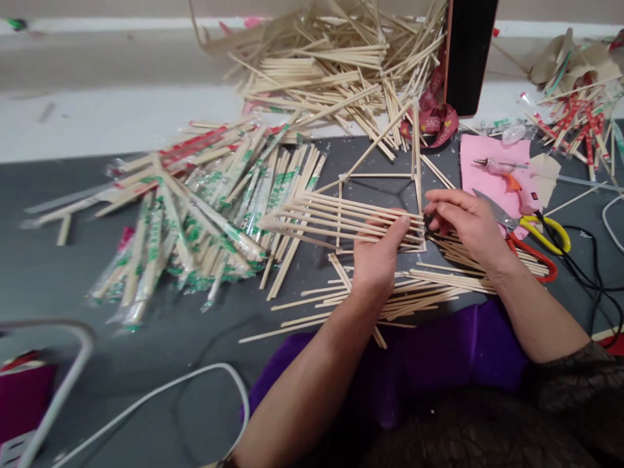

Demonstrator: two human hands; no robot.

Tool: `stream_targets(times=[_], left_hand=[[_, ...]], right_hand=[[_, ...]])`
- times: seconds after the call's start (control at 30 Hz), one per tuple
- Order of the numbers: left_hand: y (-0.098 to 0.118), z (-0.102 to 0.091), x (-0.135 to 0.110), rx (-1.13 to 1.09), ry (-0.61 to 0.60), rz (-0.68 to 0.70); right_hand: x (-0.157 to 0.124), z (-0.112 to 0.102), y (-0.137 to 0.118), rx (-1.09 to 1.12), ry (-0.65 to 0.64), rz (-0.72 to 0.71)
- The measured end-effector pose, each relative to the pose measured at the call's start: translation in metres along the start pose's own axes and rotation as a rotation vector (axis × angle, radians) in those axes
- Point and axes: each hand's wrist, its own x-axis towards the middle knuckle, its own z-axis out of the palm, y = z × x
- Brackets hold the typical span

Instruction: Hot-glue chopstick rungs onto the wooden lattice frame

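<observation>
My left hand [377, 253] is closed around a frame built from wooden chopsticks [316, 211], its thumb lying over a row of parallel sticks. The frame has an open square of sticks at the back and one stick slanting up from a corner. Just right of the frame's corner is my right hand [461, 218], with thumb and fingertips bent close together. Whether anything small sits between those fingertips cannot be made out. Loose chopsticks [429, 283] lie on the grey table beneath both hands.
Paper-wrapped chopsticks [205, 214] spread across the left, and a large heap of bare sticks [322, 71] fills the back. At right are a glue gun [517, 185] on pink paper [472, 146], scissors [541, 234] and a black cable [585, 279]. A dark upright panel [470, 58] stands behind.
</observation>
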Motion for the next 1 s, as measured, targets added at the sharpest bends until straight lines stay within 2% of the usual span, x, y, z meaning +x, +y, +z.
stream_targets(times=[0.13,0.2,0.4,0.6,0.7,0.83,1.0], left_hand=[[-0.001,-0.001,0.000,0.005,-0.018,-0.015],[-0.001,-0.002,0.001,0.012,-0.026,-0.027],[-0.001,-0.004,0.002,0.043,-0.019,-0.048],[0.001,-0.003,0.001,0.087,-0.015,-0.038],[0.001,-0.003,0.001,0.078,-0.010,-0.043],[0.000,-0.003,0.001,0.059,-0.016,-0.040],[-0.001,-0.003,0.002,0.050,-0.020,-0.040]], right_hand=[[-0.001,-0.003,-0.003,-0.027,0.187,-0.193],[-0.002,-0.005,-0.004,-0.044,0.214,-0.229],[-0.004,-0.015,-0.005,-0.059,0.170,-0.237],[-0.004,-0.025,-0.006,-0.097,0.217,-0.251],[-0.003,-0.026,-0.006,-0.168,0.197,-0.223],[-0.002,-0.022,-0.004,-0.390,0.117,-0.331],[0.000,-0.020,0.002,-0.437,0.059,-0.442]])
